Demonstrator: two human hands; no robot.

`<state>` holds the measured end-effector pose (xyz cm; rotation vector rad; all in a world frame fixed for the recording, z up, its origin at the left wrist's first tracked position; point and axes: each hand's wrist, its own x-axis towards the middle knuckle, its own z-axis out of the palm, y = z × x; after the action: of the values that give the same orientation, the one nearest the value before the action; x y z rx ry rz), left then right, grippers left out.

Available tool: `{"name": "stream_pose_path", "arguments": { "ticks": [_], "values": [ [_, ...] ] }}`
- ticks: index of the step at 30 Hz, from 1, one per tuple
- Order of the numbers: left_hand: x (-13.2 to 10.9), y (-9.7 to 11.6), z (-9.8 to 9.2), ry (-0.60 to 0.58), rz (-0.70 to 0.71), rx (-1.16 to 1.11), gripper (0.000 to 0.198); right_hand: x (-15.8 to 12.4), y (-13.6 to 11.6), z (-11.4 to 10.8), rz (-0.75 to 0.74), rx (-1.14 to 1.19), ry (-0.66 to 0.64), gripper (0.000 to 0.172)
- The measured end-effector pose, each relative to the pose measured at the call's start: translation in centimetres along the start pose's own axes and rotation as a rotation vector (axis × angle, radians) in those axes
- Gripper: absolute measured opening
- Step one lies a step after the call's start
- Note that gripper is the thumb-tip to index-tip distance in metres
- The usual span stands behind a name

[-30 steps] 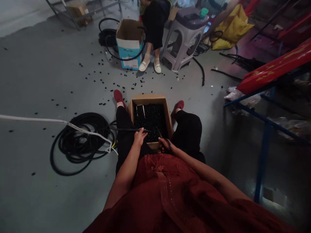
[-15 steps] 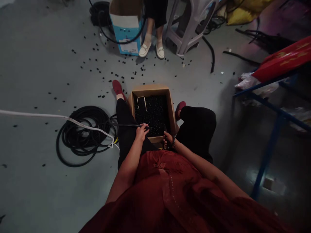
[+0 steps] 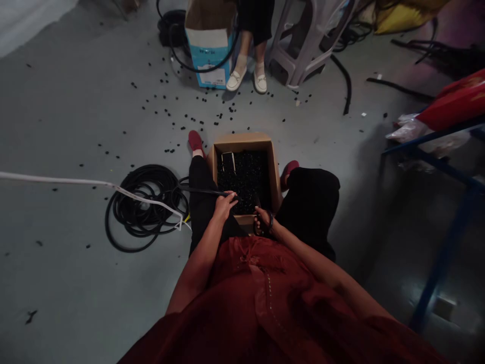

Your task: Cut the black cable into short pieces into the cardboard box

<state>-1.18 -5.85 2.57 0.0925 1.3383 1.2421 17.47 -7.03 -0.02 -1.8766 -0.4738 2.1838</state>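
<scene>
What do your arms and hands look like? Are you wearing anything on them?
My arms come out of loose, dark red sleeves. My left grip and right grip are bare, with no gloves. There's a dark loop by my right wrist, but it's too small to tell what it is.

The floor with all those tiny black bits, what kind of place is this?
Probably a small workshop: a cardboard box of little black pieces, a big coil of black tube, and a blue metal rack.
</scene>
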Motion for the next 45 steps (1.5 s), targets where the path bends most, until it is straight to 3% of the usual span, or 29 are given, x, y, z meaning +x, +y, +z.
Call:
{"name": "stream_pose_path", "arguments": {
  "ticks": [9,15,20,24,28,33,38,45],
  "values": [
    [-0.8,10.4,4.2,-0.137,0.24,-0.033,0.015,-1.2,-0.4,0.7,-0.038,-0.055,-0.05,0.028],
    [1.3,15.2,4.9,-0.112,0.303,-0.105,0.016,-2.6,-2.4,1.0,-0.084,0.014,-0.071,0.025],
    [4.8,18.0,5.7,-0.095,0.353,-0.177,0.018,-3.1,-5.8,1.4,-0.209,-0.121,-0.087,0.025],
    [7.7,19.9,7.4,-0.125,0.365,-0.177,0.02,-2.1,-10.9,1.7,-0.398,-0.252,-0.11,0.032],
    [9.9,20.6,9.3,-0.158,0.337,-0.163,0.022,-0.6,-17.8,2.2,-0.567,-0.321,-0.116,0.039],
    [10.2,18.4,11.7,-0.205,0.228,-0.074,0.018,1.1,-24.4,3.3,-0.656,-0.203,-0.162,0.044],
    [9.2,16.0,14.1,-0.228,0.191,-0.064,0.02,2.1,-27.0,4.0,-0.647,0.006,-0.277,0.044],
    [9.0,16.3,14.9,-0.153,0.097,-0.125,0.029,2.5,-29.2,4.6,-0.643,0.107,-0.346,0.046]
  ]
}}
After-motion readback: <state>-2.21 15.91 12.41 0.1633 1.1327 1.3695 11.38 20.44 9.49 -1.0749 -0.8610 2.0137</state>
